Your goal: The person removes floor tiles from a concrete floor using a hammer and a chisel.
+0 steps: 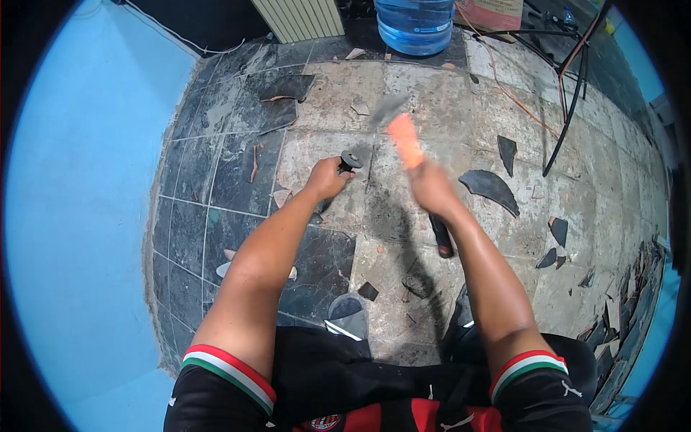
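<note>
My left hand [329, 178] is closed around a dark chisel [350, 160], whose round flared top faces up; its lower end is hidden behind the hand. In my right hand [433, 190] is a hammer [405, 141] with an orange shaft and a black grip end below the fist. Its head is smeared by motion, up and to the right of the chisel and apart from it. Beside my left forearm lie dark floor tiles [241, 173], some with broken edges. Under both hands the floor is rough, pale concrete [410, 209].
Broken dark tile shards [491, 191] lie to the right, with a heap of rubble [622, 309] at the far right. A blue water jug [415, 29] stands at the back. An orange cable [515, 97] runs near black stand legs [568, 108]. The blue wall [86, 201] borders the left.
</note>
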Motion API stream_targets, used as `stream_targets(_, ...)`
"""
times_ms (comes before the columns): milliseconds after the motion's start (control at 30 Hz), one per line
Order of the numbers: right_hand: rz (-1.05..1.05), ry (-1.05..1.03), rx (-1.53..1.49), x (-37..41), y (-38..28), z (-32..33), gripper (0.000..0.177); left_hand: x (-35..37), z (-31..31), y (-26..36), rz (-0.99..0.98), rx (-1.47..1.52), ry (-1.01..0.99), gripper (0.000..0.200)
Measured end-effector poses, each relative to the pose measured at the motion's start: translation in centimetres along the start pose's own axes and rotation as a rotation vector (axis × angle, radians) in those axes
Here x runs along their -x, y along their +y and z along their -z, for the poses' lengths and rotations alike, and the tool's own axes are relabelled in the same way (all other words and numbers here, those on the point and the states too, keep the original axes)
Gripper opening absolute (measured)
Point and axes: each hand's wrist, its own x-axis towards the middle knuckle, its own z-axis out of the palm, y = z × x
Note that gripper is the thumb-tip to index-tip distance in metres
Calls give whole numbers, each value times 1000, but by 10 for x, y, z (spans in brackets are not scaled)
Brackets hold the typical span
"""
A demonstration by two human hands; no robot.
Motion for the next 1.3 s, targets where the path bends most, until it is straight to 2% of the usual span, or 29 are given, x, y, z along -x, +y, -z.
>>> stream_targets(33, 5, -196, 33, 5, -4, -12, 40, 0, -1, 2, -25, 1, -13, 34)
stream_targets(67, -57, -207, -132, 7, 3, -17, 40, -5, 0, 4, -36, -25, 2, 34)
stream_targets(133, -73, -143, -119, 4, 11, -15, 43, 0, -4, 4, -38, -69, 13, 33)
stream_targets(267, -140, -61, -257, -14, 18, 12, 43, 2, -2, 2, -17, 40, 35, 34)
stream_targets(333, -153, 14, -440, -16, 11, 33, 32, 4, 3, 2, -16, 51, 44, 34)
stream_targets(467, 70, 470, -229, -14, 18, 2, 39, 6, 6, 6, 30, -27, 24, 35)
stream_targets(500, -70, 256, -198, -3, 16, -7, 41, 5, 2, 2, 30, -35, 22, 35)
stream_targets(533, -25, 78, -94, 1, 16, -17, 40, 0, 1, 4, 23, -43, 24, 36)
stream_targets(567, 16, -200, -78, 4, 20, -21, 43, -1, 0, 5, 12, -25, 22, 36)
stream_targets(667, -66, -192, -169, 1, 26, -20, 47, -3, 5, 5, 2, 10, 29, 38)
stream_targets(700, -48, -134, -168, -4, 30, -17, 44, -2, 4, 1, 17, 7, 22, 38)
stream_targets(800, -151, 10, -422, -4, 9, 25, 34, -1, 4, 3, 37, 7, 21, 38)
stream_targets(867, -102, 194, -491, -12, 8, 29, 35, -1, 4, 1, 61, -28, 41, 38)
stream_targets(900, -6, 377, -336, -28, 28, 7, 35, -1, 3, -1, 48, -3, 55, 38)
stream_targets(933, -60, 381, -393, -2, -5, 12, 37, -1, 0, -2, 43, -16, 43, 39)
stream_targets(1000, 45, 84, -115, 1, 21, -19, 37, -4, -3, -2, 12, -41, 11, 40)
stream_targets(1033, 1, -33, -118, -1, 20, -18, 37, -4, -2, -1, -34, -43, 6, 40)
stream_targets(1100, -75, -282, -126, -9, 15, -16, 37, -4, 0, 2, 14, -75, -12, 40)
stream_targets(1200, -75, -104, -248, -17, 20, -4, 37, -4, 0, 5, 43, -97, -11, 40)
stream_targets(1233, -122, -92, -401, -19, 15, 9, 38, -3, -1, 6, 49, -99, -3, 40)
stream_targets(1300, -141, 65, -416, -21, 2, 30, 38, 1, 1, 6, 58, -31, -4, 38)
